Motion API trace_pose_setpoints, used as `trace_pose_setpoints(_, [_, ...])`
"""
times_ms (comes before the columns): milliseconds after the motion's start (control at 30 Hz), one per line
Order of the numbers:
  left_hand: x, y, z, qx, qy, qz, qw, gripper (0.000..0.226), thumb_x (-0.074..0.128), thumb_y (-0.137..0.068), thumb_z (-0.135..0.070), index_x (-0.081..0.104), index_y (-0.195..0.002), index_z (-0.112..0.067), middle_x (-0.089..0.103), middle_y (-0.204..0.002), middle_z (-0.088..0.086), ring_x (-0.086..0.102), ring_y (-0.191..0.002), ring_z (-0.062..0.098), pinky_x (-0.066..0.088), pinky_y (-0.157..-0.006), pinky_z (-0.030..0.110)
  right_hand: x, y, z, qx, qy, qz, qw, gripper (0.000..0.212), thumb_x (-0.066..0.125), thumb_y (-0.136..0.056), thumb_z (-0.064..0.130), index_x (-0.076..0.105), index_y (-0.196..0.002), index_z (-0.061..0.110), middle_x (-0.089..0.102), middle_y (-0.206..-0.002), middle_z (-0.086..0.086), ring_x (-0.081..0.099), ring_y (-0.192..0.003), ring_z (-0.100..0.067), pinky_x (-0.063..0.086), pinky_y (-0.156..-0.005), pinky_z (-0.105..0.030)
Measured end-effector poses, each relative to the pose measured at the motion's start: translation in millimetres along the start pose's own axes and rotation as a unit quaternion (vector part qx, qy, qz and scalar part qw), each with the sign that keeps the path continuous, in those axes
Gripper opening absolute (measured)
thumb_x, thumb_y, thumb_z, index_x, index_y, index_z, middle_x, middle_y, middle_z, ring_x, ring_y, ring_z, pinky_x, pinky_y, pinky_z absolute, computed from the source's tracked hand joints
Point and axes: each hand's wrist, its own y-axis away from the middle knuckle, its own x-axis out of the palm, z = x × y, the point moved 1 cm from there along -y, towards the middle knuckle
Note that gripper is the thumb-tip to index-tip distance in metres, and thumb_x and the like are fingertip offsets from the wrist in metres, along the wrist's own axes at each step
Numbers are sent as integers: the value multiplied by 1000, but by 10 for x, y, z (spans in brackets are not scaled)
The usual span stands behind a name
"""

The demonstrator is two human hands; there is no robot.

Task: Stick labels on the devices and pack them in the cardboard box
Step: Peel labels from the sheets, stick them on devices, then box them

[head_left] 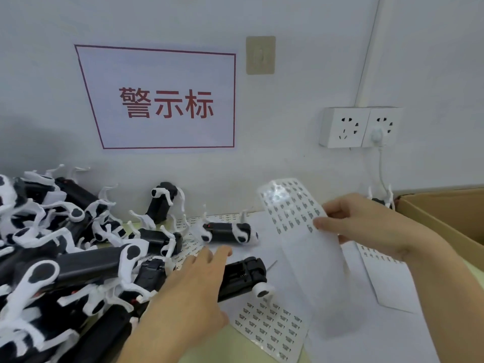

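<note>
Wall sign (167,100) — "警示标" in red characters

The right hand (366,221) pinches a label sheet (301,231) upright at three o'clock; the left hand (193,281), fingers straight, hovers over a black device (241,276) on the worktop (327,349).

The device (242,277) lying nearest the table's middle serves as the landmark. Left of it sits the heap of devices (52,252); behind it lie two more devices (227,233), and one stands against the wall (314,35) farther back. A label sheet (272,328) lies on the table (235,344) just in front of it. The left hand (193,286) hovers over its left end. To its right the right hand (366,224) holds up a label strip (301,231); the cardboard box (445,218) sits far right. The sign (167,100) and sockets (358,127) hang on the wall behind.
</note>
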Motion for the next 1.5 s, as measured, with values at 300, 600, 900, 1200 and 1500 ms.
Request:
trace_pose_setpoints(300, [-215,25,-198,-3,166,-176,970,62,68,-71,-65,31,-115,-44,30,-117,-31,31,-114,-6,32,-85,17,321,-57,316,-77,-36,-23,996,13,68,-93,30,79,-88,23,78,-86,8,74,-82,-7,54,-81,-28])
trace_pose_setpoints(600, [-371,49,-309,39,207,-344,915,25,67,-83,-40,54,-105,-35,46,-107,-24,45,-104,-7,33,-83,2,546,-101,426,-126,-79,-46,988,14,69,-92,30,80,-84,25,78,-82,6,74,-77,-8,52,-72,-24])
trace_pose_setpoints(900, [-436,72,-293,68,252,-374,890,16,73,-89,-20,71,-104,-24,64,-101,-18,58,-99,0,42,-85,12,659,-61,539,-178,-184,29,966,19,63,-94,3,77,-104,8,78,-99,-8,74,-95,-25,58,-87,-35])
trace_pose_setpoints(1200, [-476,86,-254,65,252,-404,877,6,70,-88,-19,69,-91,-24,66,-88,-16,60,-87,2,43,-76,14,733,-65,596,-150,-225,5,963,11,72,-87,8,80,-92,14,78,-94,-10,75,-92,-26,60,-88,-37])
trace_pose_setpoints(1500, [-450,74,-226,64,132,-446,883,11,63,-86,-22,72,-89,-15,67,-89,-6,59,-85,18,53,-71,39,826,-35,667,-111,-203,-43,972,9,72,-88,12,76,-93,5,78,-87,-11,75,-87,-27,60,-89,-41])
